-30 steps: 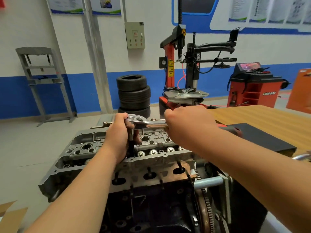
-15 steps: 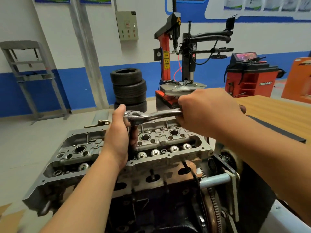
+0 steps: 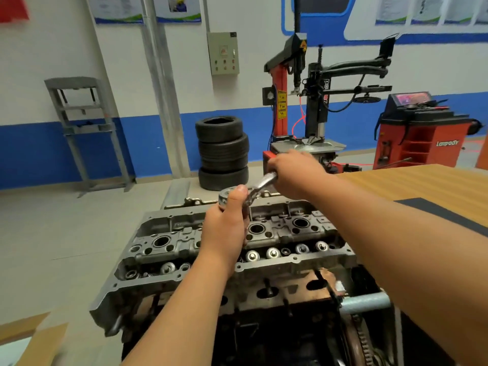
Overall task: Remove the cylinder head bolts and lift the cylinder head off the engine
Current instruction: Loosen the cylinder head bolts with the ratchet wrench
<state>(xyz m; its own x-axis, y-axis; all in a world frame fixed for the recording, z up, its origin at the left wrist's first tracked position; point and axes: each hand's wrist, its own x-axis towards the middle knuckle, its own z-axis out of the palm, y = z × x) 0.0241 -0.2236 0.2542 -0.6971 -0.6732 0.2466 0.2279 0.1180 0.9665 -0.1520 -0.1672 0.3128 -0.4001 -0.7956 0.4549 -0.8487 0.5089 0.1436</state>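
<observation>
A: Where's the cylinder head [image 3: 163,283]?
B: Seated on the engine block [image 3: 277,328], near centre. Its top side is open like a tray.
A: What's in it?
B: The near trough holds a row of round valve spring caps [image 3: 273,252]. Part of the row is hidden behind the left forearm. The middle row has round wells [image 3: 255,229]. They're dark inside, so contents can't be told.
A: Hands?
B: Left hand [image 3: 224,228] is curled round the ratchet [image 3: 264,182] just under its round head, thumb pressed on top. Right hand [image 3: 293,173] is fisted round the far end of the handle, which angles up to the far right.
A: Is the socket on a bolt?
B: Can't tell. The left hand covers the lower end. The tool drops in near the middle of the head, just beyond the well row.
A: Surroundings?
B: Wooden table [image 3: 422,186] to the right, with a black mat [image 3: 449,215] on it. Steel tube [image 3: 367,302] and toothed flywheel ring [image 3: 356,342] are at the block's near-right end.
A: Farther back?
B: Stack of four tyres [image 3: 223,151], a tyre changer [image 3: 311,101] right of it, and a red wheel balancer [image 3: 420,133] further right. The balancer has open shelf slots, contents too small to tell. Grey rack [image 3: 81,128] stands far left against the wall. Control box [image 3: 224,53] is on the wall above the tyres. Cardboard [image 3: 39,339] lies at the near-left corner.
</observation>
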